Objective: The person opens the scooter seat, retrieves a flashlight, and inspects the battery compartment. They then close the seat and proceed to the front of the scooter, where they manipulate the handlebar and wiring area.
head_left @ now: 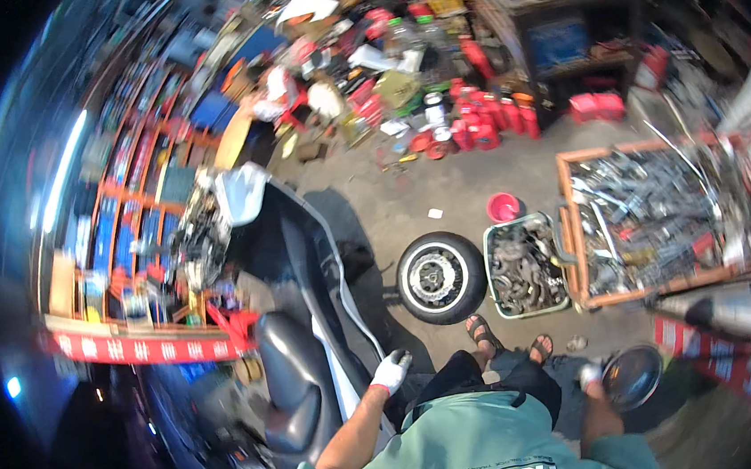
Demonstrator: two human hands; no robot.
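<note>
My left hand (391, 372), in a white glove, is beside the right side of a black-and-white scooter (305, 249). Its fingers look curled together, and anything inside them is hidden. The scooter's black seat (295, 380) lies just left of my forearm. My right hand (591, 376), also gloved in white, is low on my right, at the left edge of a dark round pan-like thing (634, 376) with a shiny rim. Blur hides its fingers and whether it grips that edge. A wheel with a black tyre (441, 278) lies flat on the floor ahead of my sandalled feet.
Right of the wheel stand a bin of dark metal parts (526, 266), a small red bowl (504, 207) and an orange-framed crate of tools (641, 211). Red bottles (482, 122) and clutter line the far side. Orange shelves (128, 211) hold boxes at left.
</note>
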